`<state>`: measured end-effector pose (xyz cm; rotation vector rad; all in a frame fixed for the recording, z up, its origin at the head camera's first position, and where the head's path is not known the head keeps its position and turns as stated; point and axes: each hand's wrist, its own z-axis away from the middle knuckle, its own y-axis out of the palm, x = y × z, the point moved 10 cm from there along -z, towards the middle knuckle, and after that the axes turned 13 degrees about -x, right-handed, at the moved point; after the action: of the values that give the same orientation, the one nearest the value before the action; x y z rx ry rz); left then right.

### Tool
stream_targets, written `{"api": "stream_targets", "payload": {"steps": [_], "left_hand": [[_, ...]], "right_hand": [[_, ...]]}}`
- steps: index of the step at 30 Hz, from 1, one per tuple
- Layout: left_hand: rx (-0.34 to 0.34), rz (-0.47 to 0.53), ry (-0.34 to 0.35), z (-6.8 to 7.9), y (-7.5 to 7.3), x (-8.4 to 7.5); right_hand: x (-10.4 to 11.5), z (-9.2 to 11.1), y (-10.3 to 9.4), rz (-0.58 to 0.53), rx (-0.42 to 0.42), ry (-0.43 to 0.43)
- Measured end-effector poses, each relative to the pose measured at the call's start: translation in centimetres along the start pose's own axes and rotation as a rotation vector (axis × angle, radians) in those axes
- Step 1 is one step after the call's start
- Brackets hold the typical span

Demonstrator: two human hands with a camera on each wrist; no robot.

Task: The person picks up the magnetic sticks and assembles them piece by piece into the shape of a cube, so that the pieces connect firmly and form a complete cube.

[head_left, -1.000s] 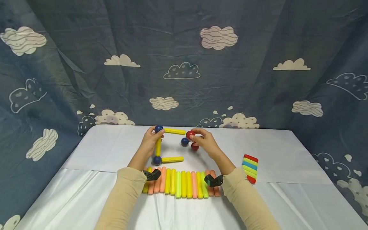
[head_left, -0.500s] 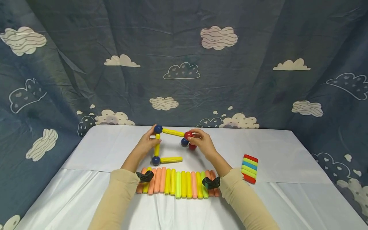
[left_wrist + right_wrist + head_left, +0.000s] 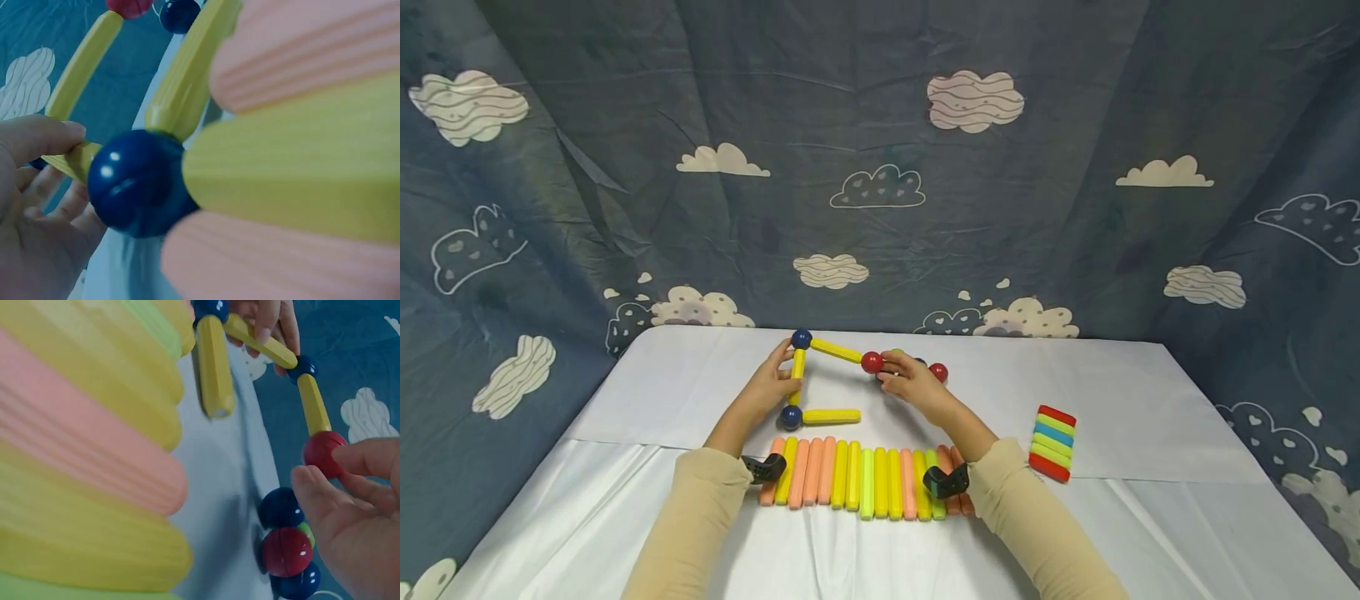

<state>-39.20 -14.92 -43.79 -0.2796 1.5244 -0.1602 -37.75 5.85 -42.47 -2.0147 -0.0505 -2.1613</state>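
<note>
My left hand (image 3: 762, 390) holds an upright yellow stick (image 3: 797, 367) between finger and thumb. That stick runs from a far blue ball (image 3: 801, 339) to a near blue ball (image 3: 791, 417). From the far ball, a second yellow stick (image 3: 837, 351) slants right to a red ball (image 3: 872, 362). My right hand (image 3: 917, 390) pinches this red ball, which touches the stick's end in the right wrist view. A third yellow stick (image 3: 831, 416) extends right from the near blue ball, its other end free.
Loose balls lie beneath my right hand: a blue ball (image 3: 281, 507), a red ball (image 3: 287, 551), another blue ball (image 3: 299, 581) and a partly hidden green one (image 3: 306, 532). Several pink, yellow and light green sticks (image 3: 880, 483) line the front. A colourful stick group (image 3: 1052, 443) lies right.
The red ball in my right hand has met the far yellow stick's end, which it stood apart from. Both hands and the joined pieces have shifted left. My left hand has slid from the far ball onto the stick.
</note>
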Motion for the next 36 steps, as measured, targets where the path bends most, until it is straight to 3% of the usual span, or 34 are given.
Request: {"api": "stream_targets", "payload": {"steps": [5, 10, 14, 17, 19, 22, 25, 27, 31, 36], "left_hand": [[0.019, -0.076, -0.013, 0.1, 0.0, 0.9], [0.007, -0.167, 0.004, -0.1, 0.1, 1.6], [0.005, -0.27, 0.052, 0.0, 0.2, 1.4], [0.015, -0.344, 0.15, 0.7, 0.3, 0.1], [0.048, -0.381, 0.225, 1.4, 0.6, -1.0], [0.178, -0.412, 0.317, 2.9, 2.0, -2.1], [0.329, -0.471, 0.332, 4.3, 3.7, -2.0], [0.384, -0.521, 0.327, 4.9, 4.5, -1.5], [0.373, -0.573, 0.313, 5.1, 4.9, -1.0], [0.33, -0.537, 0.319, 5.0, 4.5, -1.0]], "right_hand": [[-1.4, 0.1, 0.8, 0.03, 0.098, 0.054], [-2.3, 0.3, 0.9, 0.12, 0.128, 0.071], [-1.5, 0.5, 0.2, 0.191, 0.105, -0.012], [-0.1, 0.5, -1.2, 0.26, 0.03, -0.118], [0.5, 0.2, -2.2, 0.338, -0.031, -0.182], [0.9, -0.1, -3.5, 0.484, -0.092, -0.231], [0.6, -0.3, -3.8, 0.615, -0.085, -0.266], [0.4, -0.4, -3.6, 0.667, -0.06, -0.289], [-0.5, -0.3, -3.3, 0.711, -0.041, -0.269], [-0.8, 0.2, -3.2, 0.701, -0.038, -0.218]]}}
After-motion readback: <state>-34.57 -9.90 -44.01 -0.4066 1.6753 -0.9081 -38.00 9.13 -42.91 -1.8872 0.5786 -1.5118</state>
